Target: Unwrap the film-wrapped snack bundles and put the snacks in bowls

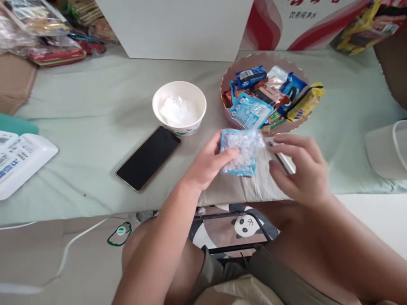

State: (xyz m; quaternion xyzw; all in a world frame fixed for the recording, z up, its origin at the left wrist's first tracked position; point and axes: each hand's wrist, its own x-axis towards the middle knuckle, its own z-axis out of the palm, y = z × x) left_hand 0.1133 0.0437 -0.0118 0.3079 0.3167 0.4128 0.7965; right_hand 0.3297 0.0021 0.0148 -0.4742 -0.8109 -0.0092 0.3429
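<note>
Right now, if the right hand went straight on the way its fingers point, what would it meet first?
Most likely the blue snack packet held in the left hand: the right hand, open, points leftward at it across a small gap. Depth is hard to judge.

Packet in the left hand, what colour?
Light blue under clear crinkled plastic; the packet shows best in the head view.

head cam | faces forward-down | close above table (pixel 95 140) edge

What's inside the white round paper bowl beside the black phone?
The white round paper bowl holds crumpled clear plastic wrapping. Anything beneath that wrapping is covered and cannot be seen.
</note>
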